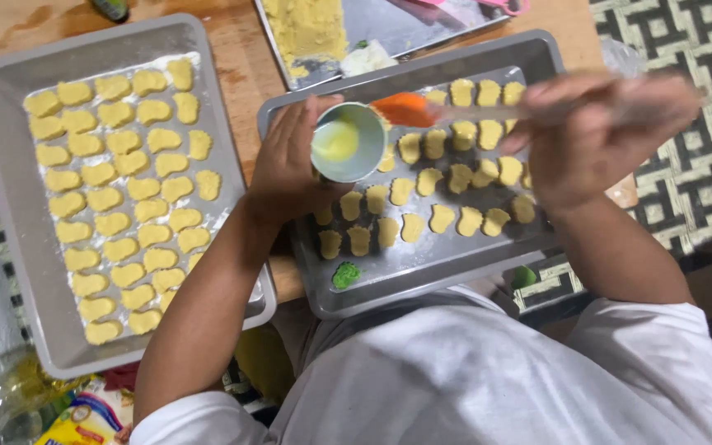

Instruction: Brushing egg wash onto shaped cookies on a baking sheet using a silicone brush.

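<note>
My left hand (288,161) grips a small pale bowl (348,142) holding yellow liquid, above the left part of a grey baking tray (422,268). My right hand (595,132) holds a brush with a clear handle and an orange silicone head (404,109), the head just right of the bowl's rim. The hand is blurred by motion. Rows of pale yellow shaped dough pieces (442,216) lie on this tray. A small green lump (344,274) sits near the tray's front edge.
A second grey tray (10,189) to the left is filled with several rows of the same dough pieces (117,198). A metal sheet with yellow dough (306,29) lies at the back. Under the trays is a wooden board (241,58); a patterned mat (694,165) is at right.
</note>
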